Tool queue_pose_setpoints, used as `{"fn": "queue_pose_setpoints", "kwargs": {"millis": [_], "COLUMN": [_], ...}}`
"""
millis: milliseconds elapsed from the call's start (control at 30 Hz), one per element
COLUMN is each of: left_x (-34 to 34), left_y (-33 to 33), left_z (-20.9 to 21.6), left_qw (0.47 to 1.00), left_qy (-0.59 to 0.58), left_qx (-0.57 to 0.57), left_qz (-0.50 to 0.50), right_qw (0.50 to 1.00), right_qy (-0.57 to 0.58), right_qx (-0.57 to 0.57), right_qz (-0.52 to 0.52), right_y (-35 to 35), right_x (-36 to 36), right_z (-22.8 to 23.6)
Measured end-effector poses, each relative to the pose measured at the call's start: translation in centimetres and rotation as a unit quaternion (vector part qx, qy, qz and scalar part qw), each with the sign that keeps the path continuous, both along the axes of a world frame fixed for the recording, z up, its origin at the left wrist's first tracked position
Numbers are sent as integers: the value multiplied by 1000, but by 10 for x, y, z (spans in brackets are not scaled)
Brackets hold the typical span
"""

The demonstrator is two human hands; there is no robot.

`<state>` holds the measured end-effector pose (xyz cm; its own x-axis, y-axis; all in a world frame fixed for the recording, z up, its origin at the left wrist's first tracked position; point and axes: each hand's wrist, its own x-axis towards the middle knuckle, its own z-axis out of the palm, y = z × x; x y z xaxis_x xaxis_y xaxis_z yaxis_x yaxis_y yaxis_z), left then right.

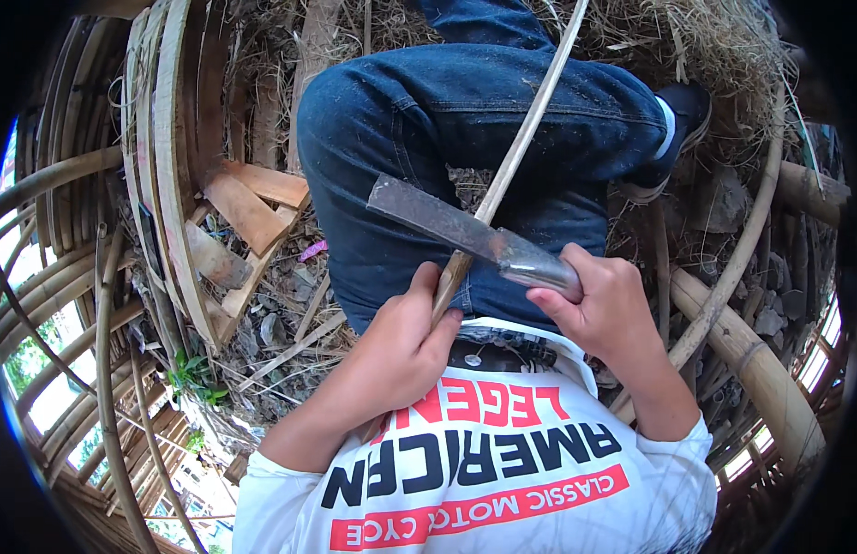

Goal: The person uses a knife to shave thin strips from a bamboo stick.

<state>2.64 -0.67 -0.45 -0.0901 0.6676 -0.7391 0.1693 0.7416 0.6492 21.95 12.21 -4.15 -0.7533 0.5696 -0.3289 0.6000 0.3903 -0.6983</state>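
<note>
My left hand [412,342] is closed round the lower part of a long, thin wooden or bamboo strip [518,152]. From there the strip slants up and to the right across my jeans, past the top of the view. In my right hand [602,297] is a machete-like knife [437,220] with a broad, dark, blunt-ended blade and a rounded metallic handle. Its blade points left and crosses over the strip just above my left hand. Whether the edge touches the strip I cannot tell.
Pale boards [170,138] stand at the left, beside short wood offcuts [253,217]. Bamboo poles [68,305] form a lattice at the far left. A thick bamboo pole [747,365] lies at the right, near stones [770,319]. Dry straw [687,42] covers the ground beyond my bent legs [530,97].
</note>
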Motion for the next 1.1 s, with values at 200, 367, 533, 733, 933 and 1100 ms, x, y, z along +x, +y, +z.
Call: {"fn": "queue_pose_setpoints", "kwargs": {"millis": [200,367,533,733,933,1100], "left_x": [-3,5,-2,3,2,-5], "left_y": [-6,-6,1,-4,-13,4], "left_z": [-7,-13,-11,-14,-16,-5], "left_qw": [998,999,999,998,1000,999], "left_qy": [-10,-39,-36,-35,-25,-4], "left_qx": [54,19,2,37,1,-41], "left_qz": [5,32,31,45,14,-1], "right_qw": [1000,999,999,1000,999,999], "right_qy": [3,-24,-38,-24,-32,-20], "right_qx": [-16,-13,-38,2,17,33], "right_qz": [-1,17,-9,11,9,3], "right_y": [-2,2,1,-1,-7,-3], "right_x": [0,9,2,0,15,1], "right_z": [-5,-3,-4,-10,-8,-12]}}
